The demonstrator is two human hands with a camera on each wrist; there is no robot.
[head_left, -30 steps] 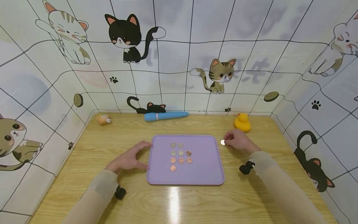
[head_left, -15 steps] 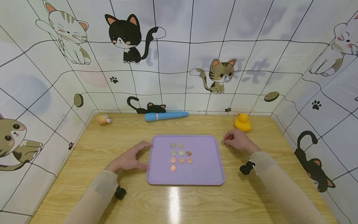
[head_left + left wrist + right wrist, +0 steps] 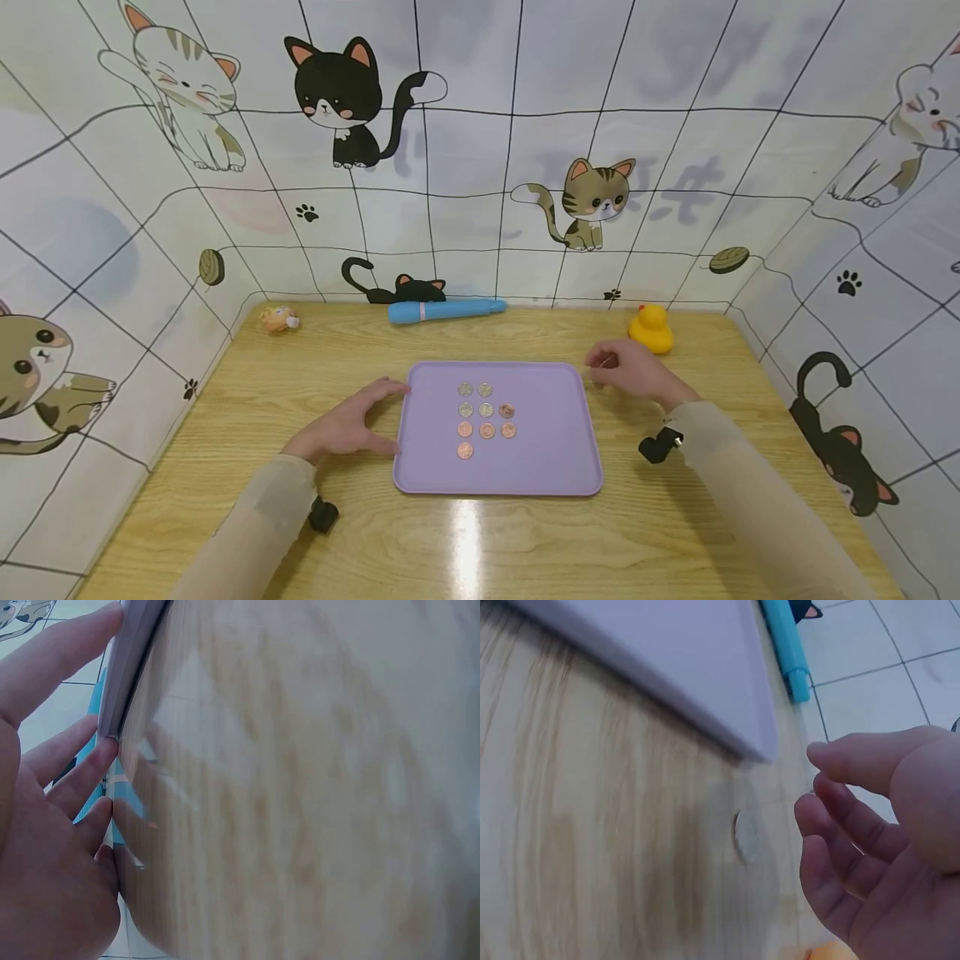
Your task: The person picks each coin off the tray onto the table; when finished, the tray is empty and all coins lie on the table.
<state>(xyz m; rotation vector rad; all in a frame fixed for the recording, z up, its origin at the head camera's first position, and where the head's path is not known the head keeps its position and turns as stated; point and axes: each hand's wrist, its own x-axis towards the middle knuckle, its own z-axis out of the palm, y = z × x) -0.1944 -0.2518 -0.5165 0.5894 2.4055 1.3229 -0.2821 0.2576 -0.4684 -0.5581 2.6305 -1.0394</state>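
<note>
My left hand (image 3: 341, 425) rests with fingers spread at the left side of the lilac tray (image 3: 551, 467), its fingertips against the rim. On the tray lie several coins, silver-coloured ones at the back and copper ones (image 3: 487, 431) in front. Just off the tray's right edge is my right hand (image 3: 633, 368), thumb and fingers loosely bent with a gap between them. In the right wrist view a silver-coloured coin (image 3: 745, 836) lies on the table, apart from the fingertips (image 3: 810, 810). From the head view that coin is mostly hidden under the hand.
A yellow rubber duck (image 3: 651, 329) sits behind my right hand. A blue pen-shaped object (image 3: 446, 311) lies along the back wall (image 3: 480, 225), and a small orange-and-white figure (image 3: 278, 319) is at the back left of the wooden table (image 3: 352, 542).
My right hand has let go of the coin it was pinching and shifted slightly left toward the tray. The left hand and the coins on the tray stay in place.
</note>
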